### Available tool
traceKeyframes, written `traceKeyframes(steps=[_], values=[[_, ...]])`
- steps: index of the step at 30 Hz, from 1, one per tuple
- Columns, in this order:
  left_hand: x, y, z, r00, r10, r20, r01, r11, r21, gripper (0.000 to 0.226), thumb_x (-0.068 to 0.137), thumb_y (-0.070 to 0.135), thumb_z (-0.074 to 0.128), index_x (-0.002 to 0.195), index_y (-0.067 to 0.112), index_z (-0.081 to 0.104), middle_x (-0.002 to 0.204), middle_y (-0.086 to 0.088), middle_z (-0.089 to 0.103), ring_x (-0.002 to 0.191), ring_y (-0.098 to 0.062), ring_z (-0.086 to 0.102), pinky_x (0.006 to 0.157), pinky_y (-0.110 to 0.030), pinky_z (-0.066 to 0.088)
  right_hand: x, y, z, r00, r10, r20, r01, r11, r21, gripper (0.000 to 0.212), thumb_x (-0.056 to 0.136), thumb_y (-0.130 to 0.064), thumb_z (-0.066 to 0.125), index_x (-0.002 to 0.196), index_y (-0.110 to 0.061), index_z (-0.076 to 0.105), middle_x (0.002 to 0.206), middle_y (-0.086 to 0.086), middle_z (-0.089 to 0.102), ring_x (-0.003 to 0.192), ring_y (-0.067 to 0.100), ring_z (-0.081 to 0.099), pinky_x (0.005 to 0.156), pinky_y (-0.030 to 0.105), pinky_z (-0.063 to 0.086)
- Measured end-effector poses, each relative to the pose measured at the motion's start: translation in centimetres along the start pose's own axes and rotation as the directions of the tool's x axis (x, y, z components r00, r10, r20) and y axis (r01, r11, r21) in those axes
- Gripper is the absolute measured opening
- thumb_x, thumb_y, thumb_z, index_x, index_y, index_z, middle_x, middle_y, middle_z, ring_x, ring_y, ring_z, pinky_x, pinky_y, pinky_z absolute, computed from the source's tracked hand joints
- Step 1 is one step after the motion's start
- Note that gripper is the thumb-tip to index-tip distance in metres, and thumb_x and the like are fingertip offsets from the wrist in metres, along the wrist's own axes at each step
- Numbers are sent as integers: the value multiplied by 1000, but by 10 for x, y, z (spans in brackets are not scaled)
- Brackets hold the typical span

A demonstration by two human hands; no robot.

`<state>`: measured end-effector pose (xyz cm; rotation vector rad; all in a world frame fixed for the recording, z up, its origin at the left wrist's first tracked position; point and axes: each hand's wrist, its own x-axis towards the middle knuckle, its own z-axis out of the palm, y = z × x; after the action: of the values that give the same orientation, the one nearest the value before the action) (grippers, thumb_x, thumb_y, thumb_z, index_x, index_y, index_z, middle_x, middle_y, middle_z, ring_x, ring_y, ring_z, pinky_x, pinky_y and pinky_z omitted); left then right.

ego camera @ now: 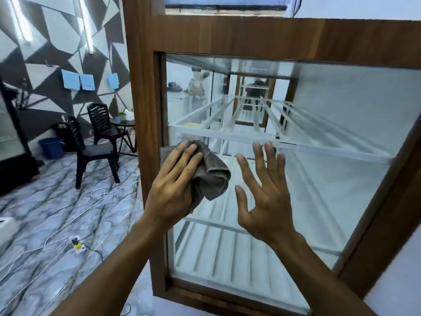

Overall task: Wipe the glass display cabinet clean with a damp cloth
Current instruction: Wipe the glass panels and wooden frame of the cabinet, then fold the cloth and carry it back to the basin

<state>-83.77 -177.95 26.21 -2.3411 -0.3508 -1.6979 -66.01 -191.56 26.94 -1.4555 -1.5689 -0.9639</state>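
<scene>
The glass display cabinet (250,35) has a brown wooden frame around a large glass pane (330,179), with white slatted shelves inside. My left hand (175,183) presses a bunched grey cloth (214,176) flat against the pane near its left edge, fingers spread over the cloth. My right hand (264,195) is just to the right of the cloth, held up at the glass with fingers apart and nothing in it. Whether its palm touches the pane is unclear.
Two black plastic chairs (95,151) and a small round table (124,123) stand left of the cabinet. A blue bucket (52,147) sits by the patterned wall. White cables and a power strip (78,244) lie on the marble-pattern floor.
</scene>
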Motion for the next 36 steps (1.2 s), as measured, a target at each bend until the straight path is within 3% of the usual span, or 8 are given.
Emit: traceKeyframes(steps=[8,13,16,21,25,28,31,36], values=[[-115,-41,-90,929,-329,168,322,944,69,42,111,22,42,130,-5,68,143,-12,62,140,-27,52,123,-28,34,-39,-107,78,962,-38,271,-84,902,423,61,92,-8,61,152,-8,52,165,11,39,160,26,24,122,51,39],[-183,-81,-134,608,-766,208,764,636,111,32,100,24,56,125,17,75,114,2,78,103,-12,68,89,-3,42,-64,-173,134,905,-99,415,-155,829,537,65,89,-7,64,153,-9,51,167,9,36,161,18,18,129,29,21],[-215,-118,-152,497,-843,207,833,530,159,27,97,27,56,112,22,78,95,6,78,83,-14,69,74,-22,50,-68,-206,172,873,-146,465,-158,818,553,68,90,-10,63,156,-12,48,169,9,33,162,21,16,130,30,17],[-250,-190,-171,509,-822,256,772,567,287,30,97,29,56,114,18,78,93,-1,79,81,-16,65,68,-28,44,-66,-262,252,785,-120,608,-233,852,469,64,97,-29,45,160,-17,42,173,6,21,163,19,3,131,43,15],[-262,-235,-175,526,-799,292,719,601,350,23,95,22,61,112,19,77,87,-1,77,75,-19,60,59,-26,36,-49,-283,307,600,-14,800,-385,871,303,68,100,-36,40,165,-25,25,175,1,7,156,7,-19,133,44,-2],[-272,-274,-175,479,-805,350,744,584,325,26,97,25,58,113,20,77,91,-2,78,80,-20,60,64,-25,35,-40,-294,339,459,27,888,-453,867,208,64,108,-34,45,166,-25,19,176,0,5,159,10,-14,132,38,-6],[-284,-308,-166,401,-806,435,777,551,306,29,98,32,54,112,22,77,90,-6,77,78,-30,68,63,-31,41,-37,-300,366,342,99,935,-510,855,96,61,109,-34,48,165,-23,28,173,1,22,162,18,9,132,37,10],[-305,-350,-137,240,-792,562,852,449,269,20,104,17,62,115,18,78,103,-7,79,91,-29,71,75,-34,53,-48,-295,412,130,237,963,-555,822,-128,46,103,-36,52,148,-26,59,145,1,64,134,25,59,110,37,48]])
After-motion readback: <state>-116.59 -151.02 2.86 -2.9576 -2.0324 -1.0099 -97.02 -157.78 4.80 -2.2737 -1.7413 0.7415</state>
